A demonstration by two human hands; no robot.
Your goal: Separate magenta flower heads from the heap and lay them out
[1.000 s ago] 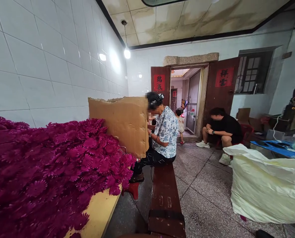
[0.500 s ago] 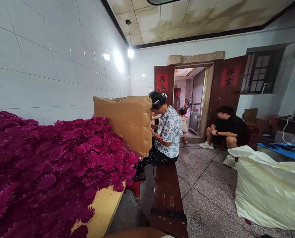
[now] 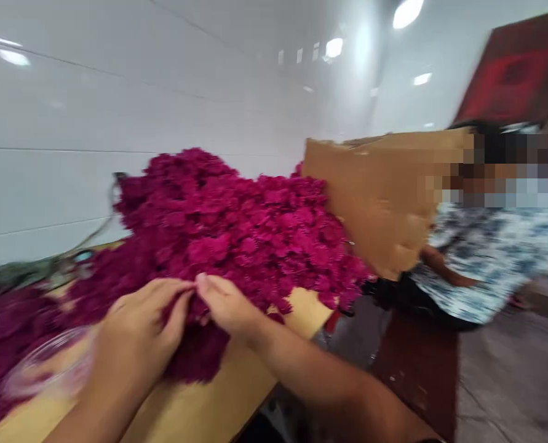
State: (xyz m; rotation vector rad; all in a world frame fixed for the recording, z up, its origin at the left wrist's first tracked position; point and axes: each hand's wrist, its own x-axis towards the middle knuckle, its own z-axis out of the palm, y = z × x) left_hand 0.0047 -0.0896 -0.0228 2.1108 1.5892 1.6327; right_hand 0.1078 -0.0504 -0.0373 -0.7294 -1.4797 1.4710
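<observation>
A big heap of magenta artificial flowers (image 3: 237, 227) lies on a yellow tabletop (image 3: 204, 406) against the white tiled wall. My left hand (image 3: 135, 335) and my right hand (image 3: 227, 304) meet fingertip to fingertip at the heap's near edge. Both are closed in a pinch on a magenta flower (image 3: 190, 307) between them. The view is smeared by motion, so fine detail of the fingers is soft.
A blurred clear plastic container (image 3: 47, 369) sits left of my left hand. A cardboard sheet (image 3: 384, 191) stands at the far end of the heap. Behind the sheet a person in a floral shirt (image 3: 486, 258) sits on a dark wooden bench (image 3: 416, 363). Green stems (image 3: 19, 271) lie at far left.
The view has swung down and left from the room to the flower heap. Both my hands, unseen before, are now in view at the heap's edge.
</observation>
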